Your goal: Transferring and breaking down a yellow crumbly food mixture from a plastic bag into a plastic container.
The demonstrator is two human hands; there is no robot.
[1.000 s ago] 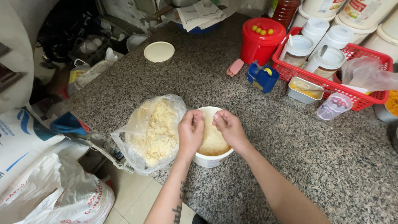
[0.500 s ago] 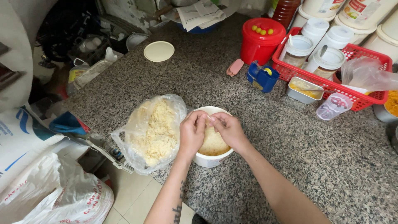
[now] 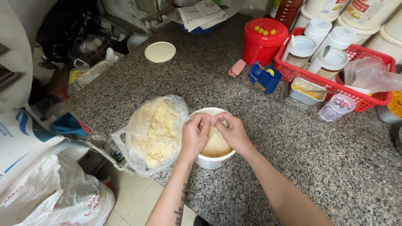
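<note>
A white round tub [image 3: 211, 161] with pale yellow crumbly food in it stands near the front edge of a speckled granite counter [image 3: 293, 138]. My left hand [image 3: 194, 134] and my right hand [image 3: 232, 132] are both over the tub, fingertips together, pinching a bit of the crumbly food above it. Left of the tub lies an open clear plastic bag [image 3: 153, 134] full of the same pale crumbly food, touching my left hand's side.
A cream lid [image 3: 160, 52] lies at the back left. A red bucket [image 3: 264, 39], a blue holder [image 3: 264, 78], a pink object [image 3: 237, 68], a small metal tin [image 3: 307, 90] and a red basket [image 3: 360, 98] of white jars stand at the back right. White sacks [image 3: 46, 192] sit on the floor.
My fingers have drawn closer together and moved up toward the tub's far rim. The tub and the bag have stayed put.
</note>
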